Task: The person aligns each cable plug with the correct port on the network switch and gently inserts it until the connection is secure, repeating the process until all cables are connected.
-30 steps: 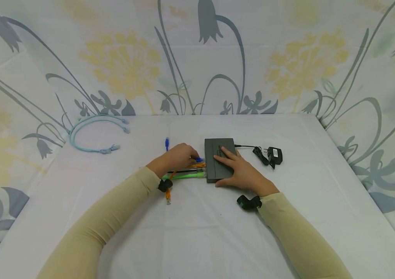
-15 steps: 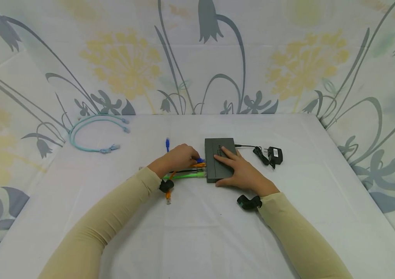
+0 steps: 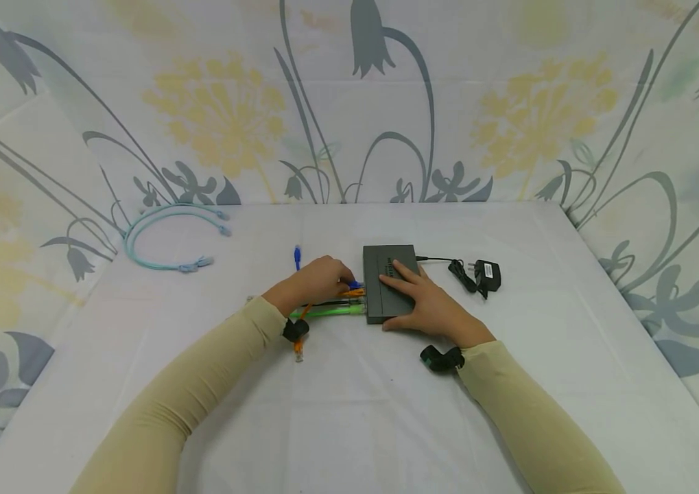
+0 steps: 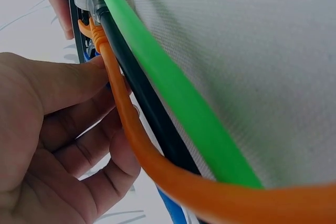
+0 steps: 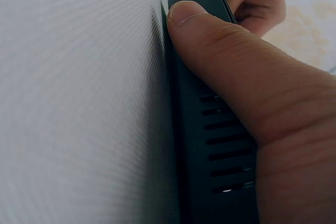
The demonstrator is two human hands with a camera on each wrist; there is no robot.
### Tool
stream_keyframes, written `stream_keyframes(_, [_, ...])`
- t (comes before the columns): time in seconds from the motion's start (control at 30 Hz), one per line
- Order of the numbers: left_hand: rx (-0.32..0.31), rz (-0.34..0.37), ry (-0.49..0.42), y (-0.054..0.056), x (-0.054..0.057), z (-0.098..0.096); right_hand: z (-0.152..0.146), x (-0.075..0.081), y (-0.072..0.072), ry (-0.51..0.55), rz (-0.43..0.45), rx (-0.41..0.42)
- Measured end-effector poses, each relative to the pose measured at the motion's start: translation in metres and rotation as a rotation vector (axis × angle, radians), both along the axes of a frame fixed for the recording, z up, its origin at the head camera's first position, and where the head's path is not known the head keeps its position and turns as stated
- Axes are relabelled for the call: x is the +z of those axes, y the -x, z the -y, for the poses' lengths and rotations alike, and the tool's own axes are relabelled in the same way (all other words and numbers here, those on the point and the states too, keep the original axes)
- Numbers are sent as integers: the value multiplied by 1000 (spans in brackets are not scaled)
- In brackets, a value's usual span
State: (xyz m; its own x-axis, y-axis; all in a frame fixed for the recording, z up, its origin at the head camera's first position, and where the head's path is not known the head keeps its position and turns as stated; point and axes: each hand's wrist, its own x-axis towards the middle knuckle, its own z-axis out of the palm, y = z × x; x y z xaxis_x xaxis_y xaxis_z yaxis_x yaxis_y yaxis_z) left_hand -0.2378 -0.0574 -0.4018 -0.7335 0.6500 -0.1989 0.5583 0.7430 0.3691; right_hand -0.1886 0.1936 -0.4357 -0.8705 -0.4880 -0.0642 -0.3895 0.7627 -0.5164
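Observation:
Beside the left side of a dark grey network switch (image 3: pixel 376 274), my left hand (image 3: pixel 321 276) pinches the blue network cable's plug (image 3: pixel 355 284) at a port. In the left wrist view, thumb and fingers (image 4: pixel 73 82) mostly hide that plug. Orange (image 4: pixel 122 111), black (image 4: pixel 142 87) and green (image 4: pixel 173 85) cables run to the same row of ports, next to the blue one. My right hand (image 3: pixel 432 307) rests on the switch, fingers spread over its top. Its thumb (image 5: pixel 210 40) presses the slotted near side in the right wrist view.
Light blue network cables (image 3: pixel 139 255) lie curved at the back left. A black power adapter (image 3: pixel 487 276) with a bundled lead joins the switch's right side. The blue cable's free end (image 3: pixel 297 257) and an orange plug (image 3: pixel 298 353) lie left of the switch. Flowered cloth stands behind.
The left hand has shifted very slightly to the right, still at the blue plug. The right hand and the switch look unmoved.

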Motion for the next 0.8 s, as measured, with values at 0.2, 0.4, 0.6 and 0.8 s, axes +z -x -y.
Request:
stream_keyframes(0.2, [2,2,-13,1,-1,1,1,1,0,-9,3,3])
stream_keyframes(0.4, [-5,-1,-16,1,0,0,0,1,0,-10,5,4])
stream_keyframes(0.6, [-25,-10,-20,3,-1,1,0,1,1,-9,3,1])
stream_keyframes(0.8, [-39,16,-39,3,-1,2,2,3,0,-16,6,-1])
